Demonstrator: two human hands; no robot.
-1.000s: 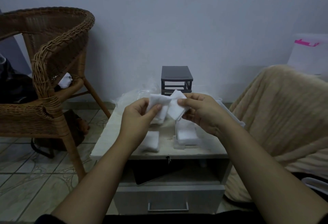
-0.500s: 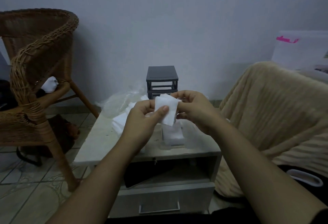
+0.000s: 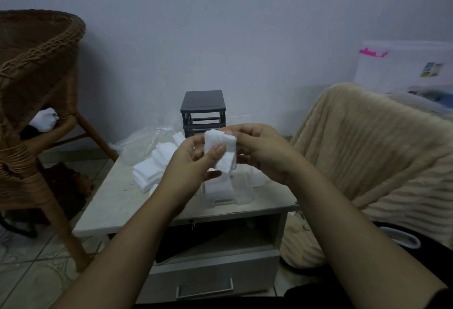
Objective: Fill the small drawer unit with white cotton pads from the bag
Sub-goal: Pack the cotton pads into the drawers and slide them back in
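Both hands hold a small stack of white cotton pads (image 3: pixel 220 150) above the low table (image 3: pixel 115 201). My left hand (image 3: pixel 193 164) pinches its lower left side with the thumb on the front. My right hand (image 3: pixel 262 149) grips its right edge. Under the hands a clear drawer (image 3: pixel 241 192) taken out of the unit lies on the table with white pads in it. The dark grey drawer unit (image 3: pixel 203 111) stands at the table's back edge with empty slots. A loose pile of pads (image 3: pixel 150 169) spills from the clear plastic bag (image 3: pixel 139 144) on the left.
A wicker chair (image 3: pixel 36 102) stands left of the table with a white bundle (image 3: pixel 45 118) on its seat. A beige blanket (image 3: pixel 367 156) covers furniture on the right. A translucent storage box (image 3: pixel 402 66) stands behind it. Below the tabletop are an open shelf and a drawer (image 3: pixel 210 281).
The two separate pads have been brought together into one stack between my hands. The view has shifted, so the table and chair sit further left.
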